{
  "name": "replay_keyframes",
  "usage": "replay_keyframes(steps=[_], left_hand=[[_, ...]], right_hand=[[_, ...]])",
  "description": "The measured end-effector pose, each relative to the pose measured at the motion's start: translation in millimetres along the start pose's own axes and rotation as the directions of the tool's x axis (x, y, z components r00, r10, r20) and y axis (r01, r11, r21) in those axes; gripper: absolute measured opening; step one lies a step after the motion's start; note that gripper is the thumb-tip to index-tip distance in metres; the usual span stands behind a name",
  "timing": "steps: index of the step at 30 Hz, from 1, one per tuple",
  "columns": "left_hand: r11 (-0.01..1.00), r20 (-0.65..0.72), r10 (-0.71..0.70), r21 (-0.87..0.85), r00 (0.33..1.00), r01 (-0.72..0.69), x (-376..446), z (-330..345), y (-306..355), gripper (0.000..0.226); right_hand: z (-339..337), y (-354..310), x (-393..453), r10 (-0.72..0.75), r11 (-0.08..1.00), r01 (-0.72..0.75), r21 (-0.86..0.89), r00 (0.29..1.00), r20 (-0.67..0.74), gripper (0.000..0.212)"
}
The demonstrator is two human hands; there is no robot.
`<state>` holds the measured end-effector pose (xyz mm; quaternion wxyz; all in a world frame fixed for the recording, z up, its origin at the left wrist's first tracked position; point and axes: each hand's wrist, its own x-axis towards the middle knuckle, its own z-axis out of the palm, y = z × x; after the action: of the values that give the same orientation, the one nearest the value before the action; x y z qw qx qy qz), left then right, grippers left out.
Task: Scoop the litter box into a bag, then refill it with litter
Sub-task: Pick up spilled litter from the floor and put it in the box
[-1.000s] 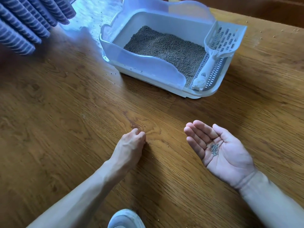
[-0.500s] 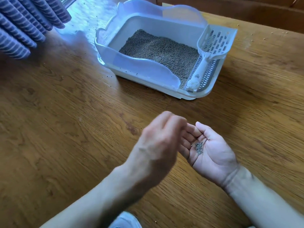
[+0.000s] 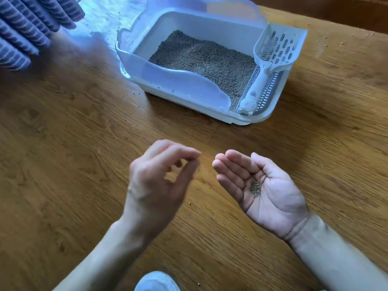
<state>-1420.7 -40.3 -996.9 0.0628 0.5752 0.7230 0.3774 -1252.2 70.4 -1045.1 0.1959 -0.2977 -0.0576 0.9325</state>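
Head view: left hand (image 3: 159,181) is motion-blurred, fingertips pinched together; whether they hold a grain cannot be told. Right hand (image 3: 260,190) lies palm-up, cupped, cradling a few grains (image 3: 255,187). At 12 o'clock, the white plastic box (image 3: 184,89) holds granular litter (image 3: 205,59); a slotted scoop (image 3: 273,51) rests on its right rim.

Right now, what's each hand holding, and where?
Right hand cups a small pile of litter grains in its open palm. Left hand pinches thumb to fingertips; blur hides whether anything is held.
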Motion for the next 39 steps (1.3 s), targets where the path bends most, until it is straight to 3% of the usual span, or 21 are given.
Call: replay_keyframes(steps=[2, 4, 8, 14, 16, 18, 21, 24, 27, 29, 32, 35, 37, 39], left_hand=[[0.987, 0.038, -0.145, 0.082, 0.989, 0.141, -14, 1, -41, 0.009], [0.960, 0.203, -0.240, 0.193, 0.949, 0.201, -34, 9, -75, 0.020], [0.944, 0.359, -0.271, 0.282, 0.893, 0.173, -57, 22, -103, 0.032], [0.947, 0.372, -0.222, 0.303, 0.901, 0.109, -48, 33, -109, 0.009], [0.938, 0.373, -0.192, 0.340, 0.908, 0.058, -45, 36, -111, 0.011], [0.927, 0.388, -0.135, 0.373, 0.911, -0.021, -45, 40, -111, 0.012], [0.908, 0.434, -0.102, 0.408, 0.895, -0.094, -52, 44, -115, 0.006], [0.927, 0.385, -0.159, 0.376, 0.909, 0.003, -52, 42, -111, 0.010], [0.958, 0.191, -0.205, 0.239, 0.960, 0.157, -36, 32, -79, 0.011], [0.985, 0.098, -0.123, 0.136, 0.988, 0.110, -20, 25, -42, 0.014], [0.996, 0.106, 0.075, 0.030, 0.992, -0.079, -1, 24, 14, 0.009], [0.970, 0.197, 0.204, 0.092, 0.959, -0.225, 3, 39, 39, 0.007], [0.944, 0.253, 0.239, 0.164, 0.937, -0.285, 1, 46, 42, 0.008], [0.935, 0.258, 0.259, 0.175, 0.931, -0.309, -3, 46, 41, 0.009]], right_hand=[[-6, 0, 3, 0.013, 1.000, -0.013, 0.024, 1.000, -0.018, 0.053], [-4, 0, 2, 0.014, 1.000, -0.013, 0.017, 0.999, -0.043, 0.052], [-3, -1, 3, 0.020, 1.000, -0.019, 0.021, 0.998, -0.052, 0.051], [-16, -1, 8, 0.055, 0.998, -0.052, 0.036, 0.994, -0.097, 0.052], [-16, -1, 8, 0.070, 0.995, -0.065, 0.081, 0.996, -0.062, 0.052], [-25, 0, 13, 0.063, 0.997, -0.063, 0.041, 0.998, 0.002, 0.054], [-28, 1, 16, 0.025, 0.998, -0.027, -0.059, 0.999, -0.032, 0.054], [-24, 1, 11, 0.037, 0.999, -0.036, 0.024, 0.998, -0.058, 0.052], [-22, -1, 10, -0.003, 1.000, 0.005, 0.025, 0.995, -0.095, 0.053], [-19, -1, 10, 0.007, 1.000, -0.005, 0.019, 0.993, -0.120, 0.053], [-10, 1, 7, 0.049, 0.998, -0.044, 0.050, 0.993, -0.109, 0.053], [-7, 5, 7, 0.139, 0.988, -0.135, 0.079, 0.989, -0.052, 0.039], [-7, 6, 6, 0.201, 0.976, -0.196, 0.098, 0.979, -0.036, 0.055], [-6, 5, 3, 0.194, 0.980, -0.190, 0.062, 0.979, -0.058, 0.054]])
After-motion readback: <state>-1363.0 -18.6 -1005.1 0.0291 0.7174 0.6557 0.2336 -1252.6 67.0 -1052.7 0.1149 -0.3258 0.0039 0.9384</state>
